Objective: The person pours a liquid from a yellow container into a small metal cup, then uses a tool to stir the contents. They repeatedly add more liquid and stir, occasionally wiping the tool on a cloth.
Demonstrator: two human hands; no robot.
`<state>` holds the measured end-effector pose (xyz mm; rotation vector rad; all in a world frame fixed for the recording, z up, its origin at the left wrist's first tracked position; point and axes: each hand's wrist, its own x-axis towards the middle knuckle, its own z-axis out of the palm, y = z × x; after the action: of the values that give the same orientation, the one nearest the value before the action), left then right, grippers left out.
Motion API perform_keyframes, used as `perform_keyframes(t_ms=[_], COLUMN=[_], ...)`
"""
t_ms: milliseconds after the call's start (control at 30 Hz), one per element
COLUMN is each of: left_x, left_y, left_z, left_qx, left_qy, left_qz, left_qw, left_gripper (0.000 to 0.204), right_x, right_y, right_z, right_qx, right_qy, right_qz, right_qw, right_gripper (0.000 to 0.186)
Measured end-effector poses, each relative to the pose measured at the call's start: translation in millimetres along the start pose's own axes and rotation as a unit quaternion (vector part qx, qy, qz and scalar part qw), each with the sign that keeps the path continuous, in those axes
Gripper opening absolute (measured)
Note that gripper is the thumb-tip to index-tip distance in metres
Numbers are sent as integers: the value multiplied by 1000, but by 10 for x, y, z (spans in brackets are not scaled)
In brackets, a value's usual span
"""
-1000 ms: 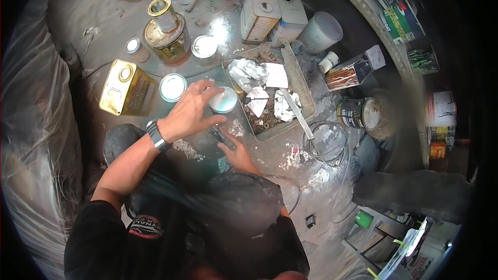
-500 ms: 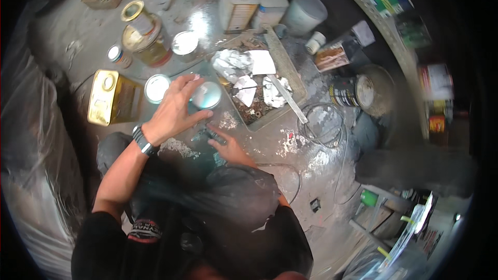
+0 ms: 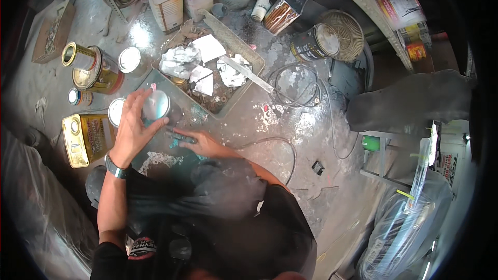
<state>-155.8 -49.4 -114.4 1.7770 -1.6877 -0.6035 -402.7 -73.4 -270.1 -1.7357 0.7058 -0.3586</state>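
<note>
My left hand (image 3: 132, 129), a watch on its wrist, curves around the near left side of a round can (image 3: 156, 105) with a pale, teal-tinted top. Its thumb lies along the near side and the fingers reach toward the far side. To the right and nearer me, my right hand (image 3: 205, 144) is closed, its fingers stained teal and dark. Something dark and slim seems to lie between them, but its kind is unclear. Left of the can, partly behind my left hand, stands another round pale-topped can (image 3: 117, 111). A yellow rectangular tin (image 3: 78, 141) stands farther left.
Beyond my hands, a tray (image 3: 258, 75) holds crumpled paper, nuts and washers, with a flat strip (image 3: 246, 72) across it. Stacked tins (image 3: 101, 75) and a white-topped can (image 3: 129, 60) stand at left. A cable (image 3: 332, 124) loops over the floor at right, near a black-labelled can (image 3: 316, 42).
The view has shifted, so the surroundings sit farther left in the picture. My left hand stays at the same can, and my right hand stays closed just to its right.
</note>
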Motion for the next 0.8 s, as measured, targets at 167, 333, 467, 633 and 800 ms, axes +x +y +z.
perform_keyframes(t_ms=[167, 333, 467, 633, 800], left_x=[35, 41, 20, 27, -1], left_y=[49, 23, 4, 30, 55], left_z=[-2, 70, 115, 102, 101], left_qx=[5, 11, 15, 15, -2], left_qy=[2, -11, -9, -11, -11], left_qz=[-17, 12, 25, 26, 35], left_qw=[1000, 1000, 1000, 1000, 999], left_gripper=[76, 76, 76, 77, 78], right_x=[21, -65, -43, -60, -78], right_y=[-74, 60, -22, 3, 1], right_z=[-78, -42, -7, -17, -13], right_qx=[12, 0, 11, 18, -11], right_qy=[33, -8, 27, 42, -6], right_qz=[20, 37, 24, 14, 49], right_qw=[999, 999, 999, 999, 999], right_gripper=[60, 60, 59, 57, 57])
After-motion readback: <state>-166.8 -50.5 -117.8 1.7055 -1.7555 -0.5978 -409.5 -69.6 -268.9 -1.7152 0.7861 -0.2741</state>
